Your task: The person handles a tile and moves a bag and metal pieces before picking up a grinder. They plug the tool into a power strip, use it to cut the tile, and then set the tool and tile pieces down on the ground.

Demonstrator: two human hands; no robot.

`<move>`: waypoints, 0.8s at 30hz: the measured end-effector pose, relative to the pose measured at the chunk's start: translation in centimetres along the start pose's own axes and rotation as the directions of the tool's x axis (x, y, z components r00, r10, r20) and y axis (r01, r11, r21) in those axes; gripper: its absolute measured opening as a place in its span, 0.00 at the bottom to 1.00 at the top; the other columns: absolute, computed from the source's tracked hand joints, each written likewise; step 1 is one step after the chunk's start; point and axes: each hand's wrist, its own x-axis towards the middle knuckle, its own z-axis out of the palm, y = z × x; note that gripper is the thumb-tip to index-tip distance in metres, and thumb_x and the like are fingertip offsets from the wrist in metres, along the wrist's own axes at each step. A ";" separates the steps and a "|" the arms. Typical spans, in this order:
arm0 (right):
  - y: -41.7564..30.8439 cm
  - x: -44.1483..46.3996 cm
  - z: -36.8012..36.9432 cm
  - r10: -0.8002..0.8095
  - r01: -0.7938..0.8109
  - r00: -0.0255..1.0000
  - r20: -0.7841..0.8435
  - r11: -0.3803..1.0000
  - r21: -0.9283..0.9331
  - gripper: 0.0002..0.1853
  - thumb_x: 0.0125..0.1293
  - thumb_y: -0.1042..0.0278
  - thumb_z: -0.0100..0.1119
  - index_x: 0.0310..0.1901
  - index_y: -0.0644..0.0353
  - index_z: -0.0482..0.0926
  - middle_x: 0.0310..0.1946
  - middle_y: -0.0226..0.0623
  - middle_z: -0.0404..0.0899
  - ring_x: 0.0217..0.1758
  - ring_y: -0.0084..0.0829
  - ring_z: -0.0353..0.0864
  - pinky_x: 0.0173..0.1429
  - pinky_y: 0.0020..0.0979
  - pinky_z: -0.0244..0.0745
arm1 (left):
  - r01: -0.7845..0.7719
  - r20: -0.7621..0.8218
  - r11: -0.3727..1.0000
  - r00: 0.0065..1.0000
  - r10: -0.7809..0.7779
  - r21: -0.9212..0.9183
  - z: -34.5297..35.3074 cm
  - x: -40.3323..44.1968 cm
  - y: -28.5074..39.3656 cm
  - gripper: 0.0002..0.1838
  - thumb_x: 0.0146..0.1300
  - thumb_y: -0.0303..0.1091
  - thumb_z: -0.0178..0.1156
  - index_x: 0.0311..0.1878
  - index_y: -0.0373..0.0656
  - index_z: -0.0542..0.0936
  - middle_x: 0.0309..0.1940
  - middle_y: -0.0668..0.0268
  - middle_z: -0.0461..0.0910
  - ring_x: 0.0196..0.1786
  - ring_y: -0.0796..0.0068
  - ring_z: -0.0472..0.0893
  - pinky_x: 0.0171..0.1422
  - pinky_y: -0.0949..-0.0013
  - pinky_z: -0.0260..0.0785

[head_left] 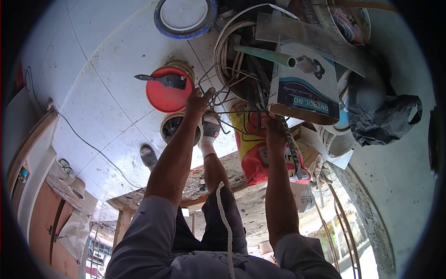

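Note:
My left hand is closed around a tangle of thin, dark bent metal rods, above the floor and beside a red-lidded bucket. A flat paintbrush lies across that lid. My right hand is closed at the other end of the rods, over a red and yellow bag; its fingertips are partly hidden. A ridged dark bar runs along the right side of this hand. Just beyond it stands a cardboard box with printed sides.
A blue-rimmed bucket stands at the top. Coiled cable, a green pipe and a black plastic bag crowd the right. An open pot stands near my feet. A thin cord crosses the tiles.

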 end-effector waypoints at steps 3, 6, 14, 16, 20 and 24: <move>1.6 2.5 0.6 -0.256 0.318 0.947 0.196 0.841 -0.438 0.14 0.68 0.60 0.53 0.48 0.60 0.77 0.36 0.42 0.81 0.37 0.40 0.83 0.33 0.36 0.77 | 0.269 0.503 0.851 0.864 -0.007 -0.451 1.2 -1.1 1.2 0.21 0.58 0.46 0.67 0.44 0.37 0.82 0.34 0.64 0.81 0.39 0.74 0.80 0.49 0.70 0.71; -4.4 3.0 -0.8 0.380 -0.461 0.879 0.288 0.832 0.309 0.23 0.66 0.45 0.53 0.49 0.57 0.74 0.28 0.36 0.79 0.28 0.24 0.80 0.24 0.27 0.71 | 0.261 0.512 0.866 0.859 -0.008 -0.426 0.4 -1.4 1.1 0.15 0.58 0.42 0.67 0.37 0.38 0.82 0.26 0.68 0.79 0.29 0.79 0.77 0.38 0.74 0.71; -9.5 1.8 -7.1 0.488 -0.609 0.777 0.397 0.743 0.277 0.24 0.67 0.47 0.54 0.57 0.54 0.74 0.31 0.38 0.82 0.13 0.20 0.74 0.13 0.19 0.61 | 0.200 0.484 0.860 0.873 0.061 -0.470 -7.2 -9.8 11.0 0.14 0.65 0.41 0.61 0.31 0.38 0.82 0.16 0.78 0.66 0.19 0.88 0.63 0.26 0.78 0.59; -9.7 1.9 -9.3 0.448 -0.559 0.813 0.372 0.778 0.287 0.24 0.68 0.47 0.53 0.57 0.54 0.74 0.30 0.38 0.83 0.13 0.20 0.74 0.13 0.19 0.62 | 0.167 0.480 0.847 0.870 0.114 -0.504 -8.0 -11.9 11.8 0.14 0.66 0.41 0.60 0.33 0.37 0.82 0.16 0.78 0.66 0.19 0.89 0.63 0.25 0.78 0.57; -13.0 0.3 -14.8 0.370 -0.494 0.827 0.423 0.837 0.233 0.24 0.68 0.47 0.54 0.56 0.56 0.76 0.27 0.36 0.84 0.11 0.17 0.73 0.13 0.17 0.60 | 0.204 0.514 0.800 0.845 0.147 -0.564 -10.6 -17.4 13.7 0.12 0.67 0.38 0.58 0.37 0.37 0.79 0.18 0.76 0.68 0.20 0.88 0.65 0.28 0.78 0.60; -10.8 -5.3 -14.1 0.274 -0.459 0.841 0.467 0.818 0.347 0.27 0.66 0.47 0.57 0.57 0.62 0.74 0.36 0.45 0.83 0.27 0.28 0.83 0.32 0.28 0.77 | 0.213 0.472 0.804 0.876 0.094 -0.556 -14.8 -23.2 10.9 0.07 0.65 0.33 0.58 0.39 0.40 0.74 0.24 0.73 0.70 0.26 0.86 0.69 0.32 0.76 0.65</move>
